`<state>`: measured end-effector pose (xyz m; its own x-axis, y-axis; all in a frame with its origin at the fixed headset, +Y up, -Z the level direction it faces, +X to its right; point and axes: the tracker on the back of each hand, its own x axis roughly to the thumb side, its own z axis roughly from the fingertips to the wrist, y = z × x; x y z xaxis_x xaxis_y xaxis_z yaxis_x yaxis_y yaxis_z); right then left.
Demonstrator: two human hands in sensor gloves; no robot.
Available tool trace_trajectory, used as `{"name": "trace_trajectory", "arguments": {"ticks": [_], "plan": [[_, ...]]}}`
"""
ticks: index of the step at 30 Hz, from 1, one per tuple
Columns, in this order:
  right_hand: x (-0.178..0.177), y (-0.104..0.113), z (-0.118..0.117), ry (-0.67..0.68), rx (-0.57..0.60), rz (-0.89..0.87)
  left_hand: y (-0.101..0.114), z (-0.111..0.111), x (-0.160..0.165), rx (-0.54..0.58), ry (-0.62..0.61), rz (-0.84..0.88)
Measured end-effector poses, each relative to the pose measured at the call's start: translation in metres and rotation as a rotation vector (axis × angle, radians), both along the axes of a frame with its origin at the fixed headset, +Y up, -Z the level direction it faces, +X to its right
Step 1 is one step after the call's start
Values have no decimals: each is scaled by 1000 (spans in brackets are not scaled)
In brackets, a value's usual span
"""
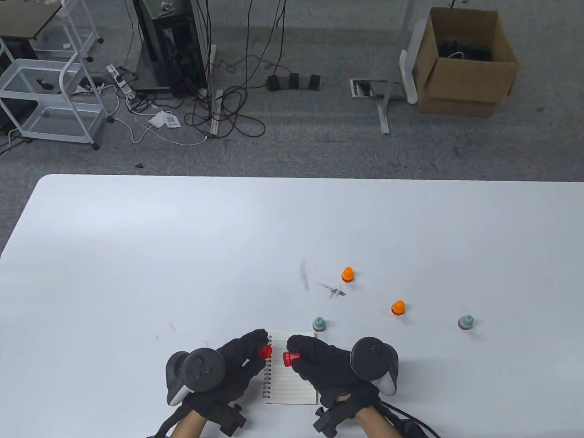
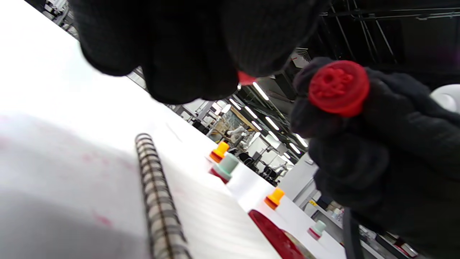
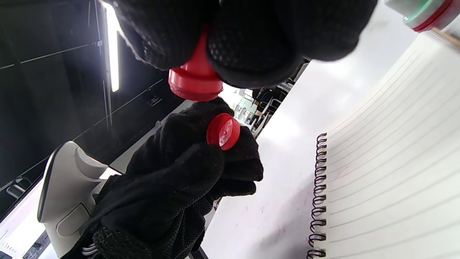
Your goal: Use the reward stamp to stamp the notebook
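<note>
A small spiral notebook [image 1: 292, 385] lies open on a lined page at the table's front edge, between my hands. My right hand [image 1: 299, 352] grips a red stamp [image 1: 288, 359] just above the page's top left, with its face turned toward my left hand. In the left wrist view the stamp's raised red face [image 2: 338, 88] shows. My left hand [image 1: 253, 350] pinches the stamp's red cap [image 1: 264, 351] over the spiral binding. The right wrist view shows the stamp [image 3: 196, 81] in my fingers, the cap [image 3: 223, 131] held apart from it, and the lined page [image 3: 391, 180].
Two orange stamps [image 1: 347, 274] [image 1: 398, 307] and two mint-green stamps [image 1: 318, 324] [image 1: 465, 322] stand on the white table [image 1: 182, 251], behind and to the right of the notebook. Dark ink smudges [image 1: 335, 290] mark the table near them.
</note>
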<state>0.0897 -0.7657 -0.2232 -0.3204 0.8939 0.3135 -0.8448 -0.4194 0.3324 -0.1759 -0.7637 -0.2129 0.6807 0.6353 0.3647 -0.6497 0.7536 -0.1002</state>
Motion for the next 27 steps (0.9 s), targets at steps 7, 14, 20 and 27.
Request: {"name": "trace_trajectory", "arguments": {"ticks": [7, 14, 20, 27], "plan": [[2, 1, -1, -4, 2, -9, -1, -5, -9, -10, 57, -82], [3, 0, -1, -2, 2, -12, -5, -9, -12, -28, 98, -230], [4, 1, -1, 0, 1, -17, -8, -12, -11, -66, 129, -392], [6, 0, -3, -1, -21, -41, -18, -15, -3, -109, 92, -530]]}}
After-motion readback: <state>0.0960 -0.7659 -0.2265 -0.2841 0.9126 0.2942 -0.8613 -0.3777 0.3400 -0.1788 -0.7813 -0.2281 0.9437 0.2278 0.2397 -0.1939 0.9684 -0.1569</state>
